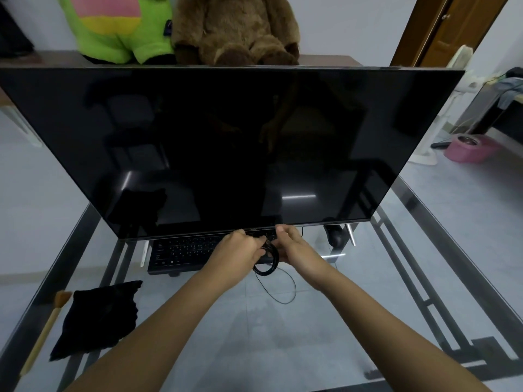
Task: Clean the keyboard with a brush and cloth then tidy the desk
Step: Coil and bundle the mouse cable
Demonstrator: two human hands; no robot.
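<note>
Black keyboard (184, 251) lies flat; black cloth (99, 318) beside, perhaps touching, brush (47, 326).

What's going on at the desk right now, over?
Both busy: left hand and right hand pinch a coiled black cable above the keyboard. Idle, near left: cloth and brush. Big monitor overhangs the keyboard.

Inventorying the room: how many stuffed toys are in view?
2. A green plush toy sits behind the monitor at upper left; a brown teddy bear sits just right of it. The monitor could hide others.
</note>
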